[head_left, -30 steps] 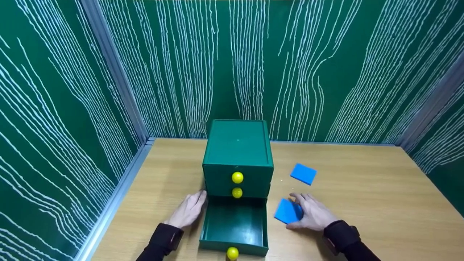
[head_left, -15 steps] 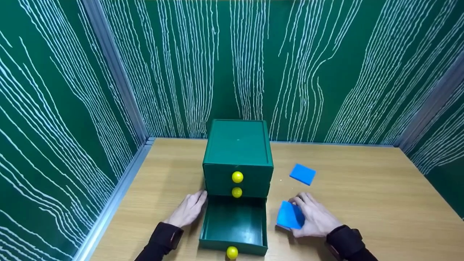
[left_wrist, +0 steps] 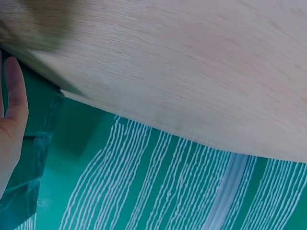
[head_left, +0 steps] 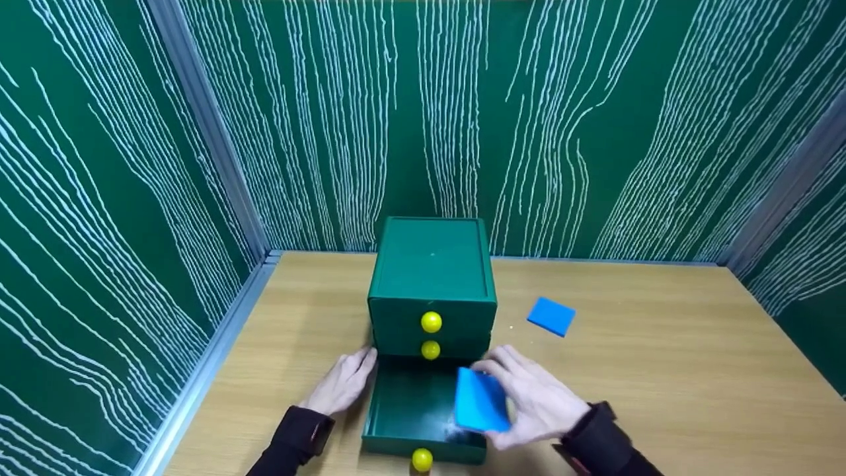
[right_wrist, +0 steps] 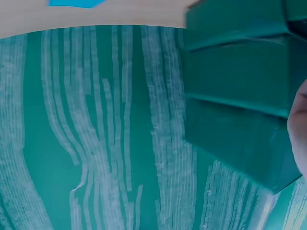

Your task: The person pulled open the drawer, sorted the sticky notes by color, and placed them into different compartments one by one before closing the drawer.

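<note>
A green drawer unit (head_left: 433, 258) with yellow knobs stands on the table, its bottom drawer (head_left: 404, 406) pulled out. My right hand (head_left: 538, 400) pinches a flat blue square (head_left: 481, 401) by its edges, tilted over the right part of that drawer. Against the unit's left side rests my left hand (head_left: 340, 383), fingers extended. The left wrist view has part of this hand (left_wrist: 14, 96) beside the green side wall. In the right wrist view, only an edge of the right hand (right_wrist: 298, 134) shows, and the square it holds is out of sight.
Another flat blue square (head_left: 552, 316) lies on the wooden table (head_left: 661, 344), right of the unit. Green walls (head_left: 515, 132) with white wavy lines enclose the back and sides. A grey metal post (head_left: 205, 125) marks the left corner.
My right hand has lifted the nearer blue square off the table and carried it left, over the pulled-out drawer. The left hand has stayed in place.
</note>
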`<state>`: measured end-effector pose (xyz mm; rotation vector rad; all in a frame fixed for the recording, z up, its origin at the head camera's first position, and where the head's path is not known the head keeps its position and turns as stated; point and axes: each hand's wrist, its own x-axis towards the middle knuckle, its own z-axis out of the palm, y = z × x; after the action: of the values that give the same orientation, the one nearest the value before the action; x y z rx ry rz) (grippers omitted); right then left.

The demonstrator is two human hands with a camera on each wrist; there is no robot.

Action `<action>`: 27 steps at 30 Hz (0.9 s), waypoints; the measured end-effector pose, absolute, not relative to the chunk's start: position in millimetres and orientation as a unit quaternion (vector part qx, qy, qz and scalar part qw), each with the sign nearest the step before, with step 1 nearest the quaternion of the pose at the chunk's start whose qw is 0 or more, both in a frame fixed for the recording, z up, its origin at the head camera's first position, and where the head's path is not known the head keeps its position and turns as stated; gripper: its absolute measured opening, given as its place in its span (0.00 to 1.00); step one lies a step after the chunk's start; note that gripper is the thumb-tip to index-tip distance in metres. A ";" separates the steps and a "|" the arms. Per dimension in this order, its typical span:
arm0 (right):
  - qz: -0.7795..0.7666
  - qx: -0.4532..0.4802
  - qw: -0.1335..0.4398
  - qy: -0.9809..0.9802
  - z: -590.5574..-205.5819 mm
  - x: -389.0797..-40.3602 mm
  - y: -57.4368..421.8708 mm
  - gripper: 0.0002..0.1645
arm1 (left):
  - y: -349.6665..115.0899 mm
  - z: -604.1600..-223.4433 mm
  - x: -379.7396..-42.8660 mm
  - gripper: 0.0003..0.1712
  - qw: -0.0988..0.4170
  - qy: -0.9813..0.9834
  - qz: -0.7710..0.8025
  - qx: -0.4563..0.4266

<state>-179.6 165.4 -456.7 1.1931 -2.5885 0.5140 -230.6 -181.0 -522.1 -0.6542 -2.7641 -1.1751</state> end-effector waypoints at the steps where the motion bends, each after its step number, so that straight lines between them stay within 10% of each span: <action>1: 0.178 0.418 0.116 -0.883 -456.0 -181.9 159.0 0.47 | -181.9 -522.9 -230.5 0.31 0.046 -0.900 -0.369 -0.226; 6: 0.161 0.448 0.083 -0.876 -455.5 -190.3 127.9 0.47 | -185.9 -528.1 -230.3 0.22 0.121 -0.894 -0.295 -0.316; 12: 0.121 0.480 0.082 -0.865 -462.3 -195.2 98.6 0.48 | -183.0 -522.7 -231.7 0.34 0.013 -0.894 -0.391 -0.219; 27: 0.136 0.483 0.099 -0.859 -480.1 -197.1 98.5 0.46 | -181.8 -522.9 -228.7 0.37 -0.013 -0.897 -0.390 -0.207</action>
<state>-197.1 98.5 -480.1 1.4294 -2.5414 0.4019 -228.7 -181.8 -522.9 -0.6551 -2.8422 -1.2368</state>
